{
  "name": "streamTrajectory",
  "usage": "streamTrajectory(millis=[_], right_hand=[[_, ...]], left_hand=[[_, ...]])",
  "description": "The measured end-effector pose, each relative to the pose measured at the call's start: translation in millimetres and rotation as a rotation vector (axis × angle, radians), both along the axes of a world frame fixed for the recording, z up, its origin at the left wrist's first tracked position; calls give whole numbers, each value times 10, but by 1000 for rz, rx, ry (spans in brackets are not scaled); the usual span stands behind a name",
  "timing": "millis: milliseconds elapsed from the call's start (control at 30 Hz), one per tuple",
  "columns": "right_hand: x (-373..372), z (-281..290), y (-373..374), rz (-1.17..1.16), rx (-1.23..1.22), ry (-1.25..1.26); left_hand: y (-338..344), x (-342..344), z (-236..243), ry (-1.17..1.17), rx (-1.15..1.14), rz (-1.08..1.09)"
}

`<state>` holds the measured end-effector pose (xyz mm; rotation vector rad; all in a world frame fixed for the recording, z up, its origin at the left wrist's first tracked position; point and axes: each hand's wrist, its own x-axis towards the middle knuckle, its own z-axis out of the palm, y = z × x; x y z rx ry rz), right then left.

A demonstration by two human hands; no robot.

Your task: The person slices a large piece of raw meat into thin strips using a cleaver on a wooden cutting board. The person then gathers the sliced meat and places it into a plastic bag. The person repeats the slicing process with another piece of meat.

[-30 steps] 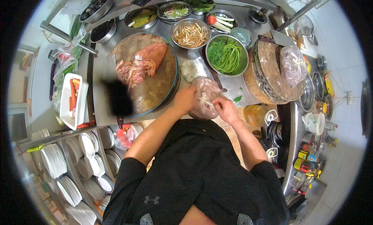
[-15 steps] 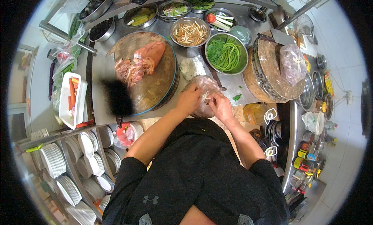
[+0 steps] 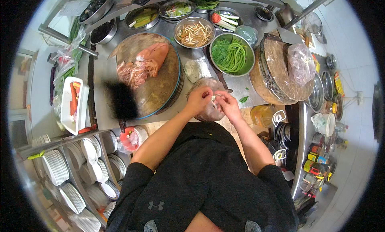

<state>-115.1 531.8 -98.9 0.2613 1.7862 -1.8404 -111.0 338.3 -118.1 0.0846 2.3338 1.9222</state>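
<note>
A clear plastic bag [image 3: 209,114] sits at the counter's front edge, its neck twisted into a whitish knot. My left hand [image 3: 199,101] pinches the knot from the left with thumb and fingertips. From the other side, my right hand [image 3: 227,105] grips the bag's tied neck, its fingertips close to the left ones. What fills the bag is mostly hidden by my hands. To the left, a round wooden chopping board [image 3: 166,91] bears a piece of meat [image 3: 154,57] with cut slices beside it.
A steel bowl of green beans and leaves [image 3: 234,55] stands beyond the bag, beside a bowl of pale strips [image 3: 194,33]. At right, another chopping block [image 3: 276,67] carries a tied bag [image 3: 300,63] and a cleaver [image 3: 289,36]. Plates [image 3: 55,166] fill the lower-left shelves.
My left hand has moved slightly right, and the two hands' fingertips have come closer together at the knot. The bag stays at the counter's edge.
</note>
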Motion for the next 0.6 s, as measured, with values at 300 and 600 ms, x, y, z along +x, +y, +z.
streamTrajectory(millis=[300,600], right_hand=[[-42,9,85,172,60,64],[-144,-28,353,114,107,153]], left_hand=[[-17,2,-76,1,-121,-116],[-81,-25,-97,8,-397,137]])
